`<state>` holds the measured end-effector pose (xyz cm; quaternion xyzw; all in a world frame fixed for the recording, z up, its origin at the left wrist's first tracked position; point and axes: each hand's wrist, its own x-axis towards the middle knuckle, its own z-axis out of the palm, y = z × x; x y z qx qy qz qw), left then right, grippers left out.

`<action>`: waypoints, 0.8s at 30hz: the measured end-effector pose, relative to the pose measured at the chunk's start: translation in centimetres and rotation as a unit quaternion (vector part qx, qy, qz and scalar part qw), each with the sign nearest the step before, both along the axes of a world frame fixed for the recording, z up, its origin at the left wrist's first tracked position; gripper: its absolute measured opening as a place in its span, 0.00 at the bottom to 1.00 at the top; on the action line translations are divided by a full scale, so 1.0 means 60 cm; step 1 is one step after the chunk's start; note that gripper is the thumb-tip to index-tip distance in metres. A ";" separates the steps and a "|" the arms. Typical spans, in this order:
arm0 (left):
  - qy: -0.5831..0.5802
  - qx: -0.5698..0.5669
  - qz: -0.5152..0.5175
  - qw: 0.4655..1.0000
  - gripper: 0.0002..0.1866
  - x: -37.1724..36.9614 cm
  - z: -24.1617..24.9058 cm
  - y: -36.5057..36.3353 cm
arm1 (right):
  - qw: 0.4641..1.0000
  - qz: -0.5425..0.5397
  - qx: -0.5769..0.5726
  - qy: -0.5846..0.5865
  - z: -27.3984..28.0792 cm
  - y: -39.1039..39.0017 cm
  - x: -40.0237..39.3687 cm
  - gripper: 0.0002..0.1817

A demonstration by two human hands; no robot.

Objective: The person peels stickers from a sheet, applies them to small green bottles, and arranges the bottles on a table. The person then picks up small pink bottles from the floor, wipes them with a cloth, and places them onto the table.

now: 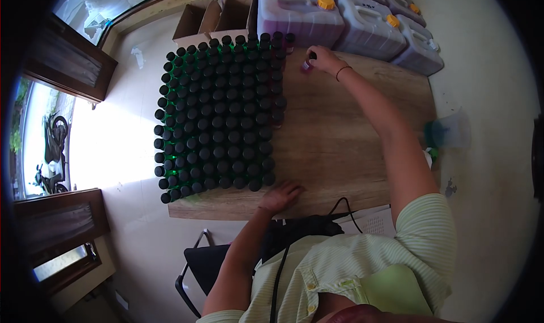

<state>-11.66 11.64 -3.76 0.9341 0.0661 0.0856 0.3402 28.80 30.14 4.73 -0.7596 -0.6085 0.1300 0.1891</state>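
Observation:
Many black-capped bottles (219, 121) stand packed in rows on the left part of the wooden table (340, 136). Most show green sides; those along the right edge look purple or pink. At the far side, my right hand (324, 60) grips a small bottle (306, 66) with a dark cap and pinkish body, a little right of the rows. My left hand (283, 197) lies on the near table edge with its fingers spread, just right of the nearest bottles, holding nothing.
Large jugs (300, 17) with yellow caps stand beyond the table, next to open cardboard boxes (235, 17). At the right edge is a translucent container (450, 130) with a teal part. A black chair (204, 266) and a cable (347, 204) are near my body.

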 end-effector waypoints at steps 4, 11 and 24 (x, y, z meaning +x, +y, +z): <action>0.008 0.000 0.004 1.000 0.19 0.000 0.002 -0.001 | 0.996 0.040 0.072 -0.020 -0.009 0.054 -0.014 0.12; 0.012 0.013 0.001 1.000 0.20 0.001 0.001 -0.002 | 0.995 0.075 0.062 -0.013 -0.021 0.106 -0.030 0.12; -0.002 0.040 -0.014 0.999 0.21 0.004 -0.002 0.001 | 0.965 -0.095 0.215 0.114 0.054 -0.201 -0.058 0.18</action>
